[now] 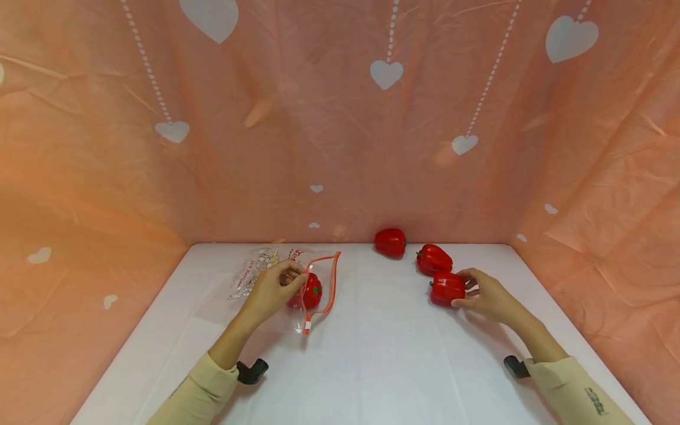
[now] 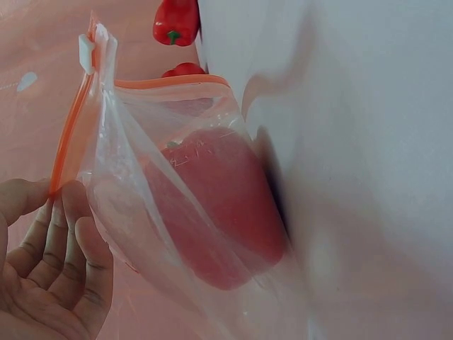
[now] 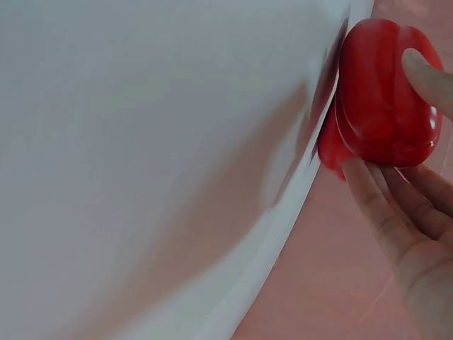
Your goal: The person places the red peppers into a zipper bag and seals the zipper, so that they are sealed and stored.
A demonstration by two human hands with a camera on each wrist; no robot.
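Note:
My left hand (image 1: 271, 290) pinches the orange zipper edge of a clear zip bag (image 2: 117, 156) between thumb and fingers, so its mouth gapes to the right. Inside the bag lies a red bell pepper (image 2: 219, 212), its green stem facing the opening. On the right side of the table, my right hand (image 1: 486, 295) holds another red bell pepper (image 3: 386, 92), thumb on one side and fingertips on the other. Just behind that one is a red bell pepper (image 1: 434, 260), overlapped by it in the head view.
One more red bell pepper (image 1: 390, 242) lies at the back edge of the white table (image 1: 372, 366). An orange curtain (image 1: 340, 147) with white hearts surrounds the table at the back and sides. A white slider (image 2: 85, 54) sits on the bag's zipper.

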